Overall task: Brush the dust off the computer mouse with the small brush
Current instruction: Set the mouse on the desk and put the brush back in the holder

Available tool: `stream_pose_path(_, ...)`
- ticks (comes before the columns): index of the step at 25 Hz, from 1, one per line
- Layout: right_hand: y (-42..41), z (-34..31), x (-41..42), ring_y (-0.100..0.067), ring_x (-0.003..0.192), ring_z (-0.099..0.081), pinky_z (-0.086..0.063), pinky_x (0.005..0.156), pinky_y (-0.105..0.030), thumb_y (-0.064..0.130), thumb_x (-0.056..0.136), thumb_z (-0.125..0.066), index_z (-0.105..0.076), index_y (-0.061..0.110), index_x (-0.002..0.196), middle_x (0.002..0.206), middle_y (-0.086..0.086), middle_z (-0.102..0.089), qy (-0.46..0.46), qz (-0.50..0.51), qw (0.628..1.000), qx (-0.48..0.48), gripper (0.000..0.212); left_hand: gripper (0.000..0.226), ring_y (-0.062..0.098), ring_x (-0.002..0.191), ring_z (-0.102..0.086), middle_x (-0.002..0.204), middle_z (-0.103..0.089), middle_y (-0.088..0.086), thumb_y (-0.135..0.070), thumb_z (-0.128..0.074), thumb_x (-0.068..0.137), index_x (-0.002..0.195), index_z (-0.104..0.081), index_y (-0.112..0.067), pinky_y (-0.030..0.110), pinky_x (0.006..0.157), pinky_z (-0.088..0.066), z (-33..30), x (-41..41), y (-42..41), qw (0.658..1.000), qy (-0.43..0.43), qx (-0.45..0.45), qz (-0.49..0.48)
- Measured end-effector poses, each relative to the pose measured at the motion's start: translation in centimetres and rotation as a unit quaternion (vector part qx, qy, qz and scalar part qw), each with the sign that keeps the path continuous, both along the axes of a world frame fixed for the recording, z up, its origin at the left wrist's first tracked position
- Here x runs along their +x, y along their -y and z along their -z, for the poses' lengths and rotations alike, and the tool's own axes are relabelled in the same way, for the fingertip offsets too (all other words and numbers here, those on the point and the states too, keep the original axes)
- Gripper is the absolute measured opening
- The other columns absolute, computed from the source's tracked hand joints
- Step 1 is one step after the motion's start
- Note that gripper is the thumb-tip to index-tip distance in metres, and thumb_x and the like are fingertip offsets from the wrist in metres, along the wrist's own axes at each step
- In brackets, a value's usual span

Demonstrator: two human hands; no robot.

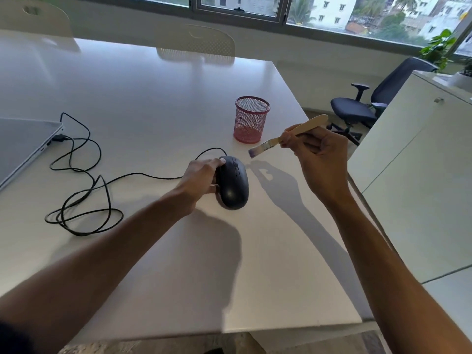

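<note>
While my left hand (201, 178) curls round the left flank of the glossy black corded computer mouse (233, 183), my fingers are only partly closed: fingertips rest on the front edge near the buttons and the thumb presses low on the side, so the mouse is gripped from one side with its top left bare. It looks tipped a little toward the right, though I cannot tell whether its base is fully on the white tabletop (158, 103) or slightly lifted.

My right hand (315, 162) is closed on the pale wooden handle of the small flat brush (286, 136), pinched between thumb and fingers much like a pen. The handle's rounded end sticks up and to the right past my knuckles; the bristles, tinged purple at the tip, point down and left. They hang in the air just beside the front right of the mouse, not touching it, and cast a shadow on the table beyond it.

The mouse sits near the middle of the table, close to its right edge. Its shell is smooth and dark with a soft highlight on the hump; any dust on it is too fine to make out. Its thin black cable (84, 175) runs left in loose loops to a plug in the side of a closed silver laptop (23, 146). A red wire-mesh pen cup (251, 120) stands upright behind the brush, well clear of the mouse.
</note>
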State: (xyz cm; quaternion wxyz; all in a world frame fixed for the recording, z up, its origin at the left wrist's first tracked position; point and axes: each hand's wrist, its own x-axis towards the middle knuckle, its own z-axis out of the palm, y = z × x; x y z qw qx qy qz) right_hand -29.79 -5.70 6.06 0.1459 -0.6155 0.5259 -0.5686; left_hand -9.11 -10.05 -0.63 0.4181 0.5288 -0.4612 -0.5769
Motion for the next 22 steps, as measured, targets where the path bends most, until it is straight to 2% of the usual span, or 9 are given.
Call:
stream_pose_path(5,1.3,-0.1,-0.5,-0.008,0.079,-0.073,-0.057,0.077,-0.018,0.012,0.090,-0.069,-0.073,0.011,0.096,0.088,0.004,-0.074,0.001,-0.007,1.000,-0.006,0.008,0.023,0.028,0.092,-0.067,0.099,-0.069,0.018,-0.021,-0.056,0.097,0.092,-0.070,-0.004,0.036,0.082,-0.057,0.2,0.5,0.1,0.999,0.019,-0.033,0.016)
stream_pose_path(8,1.9,-0.2,-0.7,-0.007,0.079,-0.073,-0.056,0.075,-0.015,0.010,0.090,-0.067,-0.073,0.011,0.095,0.088,0.004,-0.073,0.002,-0.012,1.000,-0.007,0.008,0.022,0.024,0.085,-0.065,0.094,-0.072,0.019,-0.017,-0.057,0.096,0.089,-0.073,-0.004,0.041,0.087,-0.057,0.3,0.5,0.6,0.997,0.044,-0.065,0.019)
stream_pose_path(11,2.9,-0.1,-1.1,-0.005,0.076,-0.072,-0.054,0.072,-0.012,0.009,0.090,-0.066,-0.073,0.011,0.095,0.088,0.005,-0.073,0.003,-0.008,1.000,-0.004,0.009,0.021,0.015,0.078,-0.061,0.083,-0.071,0.005,-0.018,-0.056,0.095,0.093,-0.075,-0.009,0.027,0.076,-0.048,0.2,0.5,0.9,0.987,0.121,-0.107,0.017)
stream_pose_path(16,5.4,-0.3,-2.1,-0.010,0.073,-0.073,-0.053,0.067,-0.013,0.009,0.088,-0.070,-0.075,0.007,0.097,0.086,-0.004,-0.075,0.019,0.011,1.000,0.004,0.011,0.026,0.021,0.102,-0.066,0.101,-0.075,0.003,-0.027,-0.057,0.091,0.103,-0.076,-0.013,0.037,0.097,-0.049,0.7,0.5,1.5,0.972,0.189,-0.135,0.013)
stream_pose_path(22,9.5,-1.7,-2.3,-0.015,0.071,-0.073,-0.058,0.074,-0.026,0.011,0.078,-0.078,-0.078,0.010,0.087,0.077,-0.004,-0.076,0.064,0.025,0.997,0.021,0.009,0.021,0.016,0.099,-0.063,0.100,-0.072,0.000,-0.020,-0.057,0.094,0.104,-0.075,-0.015,0.024,0.084,-0.041,0.6,0.5,1.4,0.954,0.236,-0.186,0.010)
